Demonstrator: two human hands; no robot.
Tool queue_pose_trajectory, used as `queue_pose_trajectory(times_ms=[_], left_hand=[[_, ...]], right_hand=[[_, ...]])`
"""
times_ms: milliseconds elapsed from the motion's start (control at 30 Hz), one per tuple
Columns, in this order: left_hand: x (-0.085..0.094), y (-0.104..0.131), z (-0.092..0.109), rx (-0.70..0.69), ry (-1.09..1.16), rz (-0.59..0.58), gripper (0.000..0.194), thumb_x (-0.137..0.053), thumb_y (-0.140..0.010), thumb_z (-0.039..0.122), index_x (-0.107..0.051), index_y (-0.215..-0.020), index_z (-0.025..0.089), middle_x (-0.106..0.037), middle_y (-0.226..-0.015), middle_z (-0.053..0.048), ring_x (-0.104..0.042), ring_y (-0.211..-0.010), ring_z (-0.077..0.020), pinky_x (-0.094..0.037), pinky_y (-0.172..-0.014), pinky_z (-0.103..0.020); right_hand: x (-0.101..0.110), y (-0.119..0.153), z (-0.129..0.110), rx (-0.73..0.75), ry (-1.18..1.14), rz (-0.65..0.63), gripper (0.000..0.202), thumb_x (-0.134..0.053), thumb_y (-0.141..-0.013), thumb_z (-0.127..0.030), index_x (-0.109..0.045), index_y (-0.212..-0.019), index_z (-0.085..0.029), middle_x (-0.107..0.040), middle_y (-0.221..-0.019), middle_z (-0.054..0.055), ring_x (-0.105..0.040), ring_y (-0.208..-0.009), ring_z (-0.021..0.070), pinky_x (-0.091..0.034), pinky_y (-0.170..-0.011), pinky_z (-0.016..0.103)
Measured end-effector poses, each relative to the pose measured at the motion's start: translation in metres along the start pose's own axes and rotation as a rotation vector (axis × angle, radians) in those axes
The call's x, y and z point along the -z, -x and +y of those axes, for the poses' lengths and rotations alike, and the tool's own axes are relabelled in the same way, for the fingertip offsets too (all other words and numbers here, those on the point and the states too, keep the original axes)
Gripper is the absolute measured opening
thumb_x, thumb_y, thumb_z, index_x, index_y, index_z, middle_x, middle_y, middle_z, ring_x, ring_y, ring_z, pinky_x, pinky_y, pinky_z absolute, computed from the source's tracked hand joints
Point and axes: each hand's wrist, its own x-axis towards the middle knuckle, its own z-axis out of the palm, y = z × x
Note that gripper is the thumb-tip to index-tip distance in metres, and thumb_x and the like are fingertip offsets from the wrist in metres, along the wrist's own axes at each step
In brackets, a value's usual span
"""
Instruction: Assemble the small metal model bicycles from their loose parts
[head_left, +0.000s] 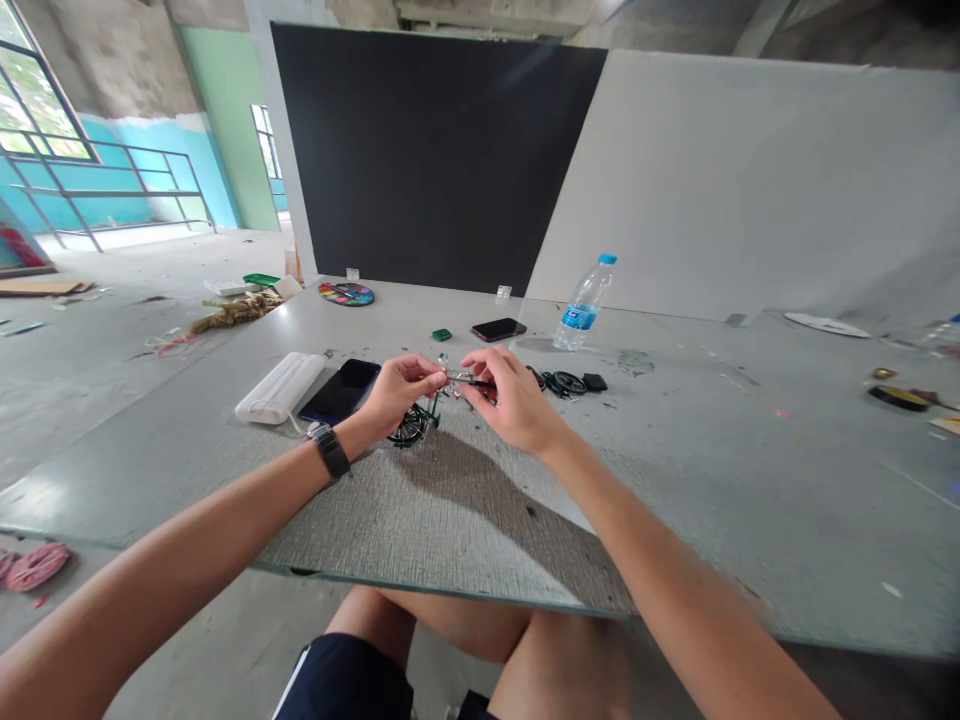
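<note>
2 hands nearly meeting above the table (720, 490), and between them we've got the bike (417, 420) — a small green-and-black model, its wheel below the left hand (397, 390). That hand pinches the bike's fine upper part, thumb against finger; just what the tips cover, we can't tell. The right hand (510, 395) is clamped around a slim dark tool (478, 382), its tip right by the left fingertips. We'd call the bike light and stiff, smooth enough to twist in a pinch, with spokes that look easily bent — so our hold belongs on the frame, not the wheel. Loose wheels (568, 384) lie just beyond, to the right.
</note>
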Motion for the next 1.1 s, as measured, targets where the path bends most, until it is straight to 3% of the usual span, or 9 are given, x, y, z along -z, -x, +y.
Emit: queue_pose_trajectory(times_ms=[133, 367, 567, 733, 1100], left_hand=[[0.0003, -0.0010, -0.0017, 0.002, 0.022, 0.025, 0.031, -0.086, -0.067, 0.036, -0.065, -0.075, 0.015, -0.067, -0.073, -0.002, -0.058, -0.065, -0.0093, -0.045, -0.060, -0.023], [-0.0011, 0.0022, 0.0019, -0.009, -0.043, -0.004, 0.029, -0.084, -0.070, 0.034, -0.064, -0.074, 0.014, -0.068, -0.074, -0.004, -0.058, -0.065, -0.0098, -0.043, -0.059, -0.024], [-0.0013, 0.0007, 0.0015, -0.006, -0.009, 0.015, 0.028, -0.085, -0.069, 0.035, -0.065, -0.074, 0.015, -0.068, -0.073, -0.003, -0.058, -0.065, -0.0101, -0.044, -0.060, -0.025], [-0.0014, 0.0017, 0.0025, 0.003, -0.010, 0.016, 0.028, -0.085, -0.068, 0.034, -0.067, -0.076, 0.014, -0.070, -0.077, -0.004, -0.060, -0.067, -0.0109, -0.044, -0.061, -0.025], [-0.0006, 0.0017, 0.0013, -0.055, -0.087, 0.012, 0.026, -0.085, -0.068, 0.032, -0.066, -0.071, 0.015, -0.067, -0.072, -0.002, -0.058, -0.065, -0.0099, -0.046, -0.063, -0.024]], right_hand=[[0.0005, -0.0008, -0.0005, 0.005, 0.009, -0.002, 0.016, -0.052, -0.096, -0.020, -0.052, -0.112, -0.021, -0.061, -0.099, 0.008, -0.060, -0.085, 0.0184, -0.049, -0.076, 0.034], [-0.0002, 0.0002, 0.0024, -0.120, -0.093, 0.015, 0.014, -0.048, -0.102, -0.033, -0.048, -0.111, -0.023, -0.064, -0.079, 0.001, -0.062, -0.071, 0.0168, -0.049, -0.069, 0.032], [-0.0011, -0.0004, 0.0020, -0.001, -0.010, -0.001, 0.016, -0.056, -0.095, -0.023, -0.052, -0.110, -0.023, -0.063, -0.102, 0.008, -0.062, -0.090, 0.0202, -0.052, -0.080, 0.036], [-0.0005, -0.0003, 0.0045, -0.041, -0.050, 0.021, 0.014, -0.055, -0.096, -0.020, -0.052, -0.109, -0.023, -0.066, -0.086, 0.003, -0.065, -0.082, 0.0187, -0.050, -0.078, 0.035], [-0.0056, 0.0002, 0.0065, -0.223, -0.237, 0.002, 0.017, -0.059, -0.095, -0.037, -0.054, -0.101, -0.022, -0.064, -0.070, -0.001, -0.060, -0.061, 0.0148, -0.047, -0.063, 0.031]])
